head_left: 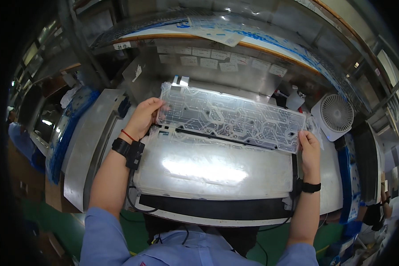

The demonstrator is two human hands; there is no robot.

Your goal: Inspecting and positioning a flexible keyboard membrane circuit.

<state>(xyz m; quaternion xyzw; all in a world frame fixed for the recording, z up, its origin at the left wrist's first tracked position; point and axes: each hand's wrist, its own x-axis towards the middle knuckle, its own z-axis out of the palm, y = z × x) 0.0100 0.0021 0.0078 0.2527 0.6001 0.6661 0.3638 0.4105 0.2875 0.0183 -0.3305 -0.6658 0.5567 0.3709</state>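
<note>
My left hand (pixel 142 117) and right hand (pixel 309 145) each pinch an end of the clear circuit sheet (pixel 230 116), held flat just above the shiny plate (pixel 213 168), small fan (pixel 336 114) nearby

Hands: two, a left hand (pixel 144 117) and a right hand (pixel 309 148).
Clear flexible circuit sheets with printed traces: one (pixel 230 116), long and rectangular.
Lit frosted panels on the bench (pixel 330 181): one (pixel 213 166).
Black strips along the near edge of the panel: one (pixel 213 207).
Black wrist straps: two, one on the left wrist (pixel 127 150), one on the right wrist (pixel 310 187).
Red cords at the left wrist: one (pixel 127 134).
White round desk fans: one (pixel 336 114).
White squeeze bottles near the fan: one (pixel 295 98).
Paper labels in a row on the back metal wall: about eight; the ends are too small to count exactly.
Curved metal side plates at left: one (pixel 86 146).
</note>
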